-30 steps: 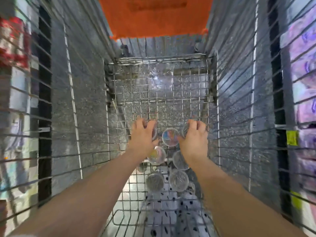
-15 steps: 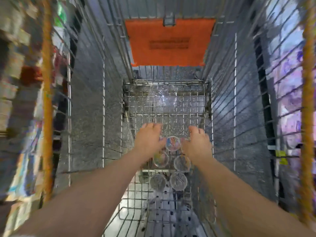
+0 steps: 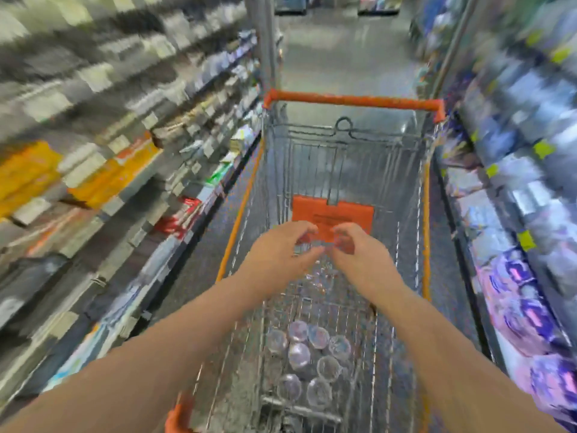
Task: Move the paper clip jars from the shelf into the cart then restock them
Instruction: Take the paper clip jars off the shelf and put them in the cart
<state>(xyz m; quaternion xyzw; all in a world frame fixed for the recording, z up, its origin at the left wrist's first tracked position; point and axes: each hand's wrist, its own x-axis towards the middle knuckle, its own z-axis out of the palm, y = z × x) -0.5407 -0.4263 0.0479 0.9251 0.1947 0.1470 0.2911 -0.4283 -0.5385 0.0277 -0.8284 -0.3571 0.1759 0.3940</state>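
Several clear paper clip jars (image 3: 312,354) stand clustered on the wire floor of the cart (image 3: 343,142), at its near end. My left hand (image 3: 278,251) and my right hand (image 3: 359,254) hover side by side above the middle of the cart, well above the jars. The fingers of both are loosely curled toward each other, and I see nothing held in them. The view is blurred by motion.
The cart has an orange handle bar (image 3: 352,100) and an orange plate (image 3: 332,218) at its far end. A blurred clear thing (image 3: 315,279) lies farther along the cart floor. Stocked shelves run along the left (image 3: 125,157) and the right (image 3: 515,198) of the aisle.
Both hands have let go of the jars on the cart floor and risen well above them. My view has swung up from the cart's inside to the aisle.
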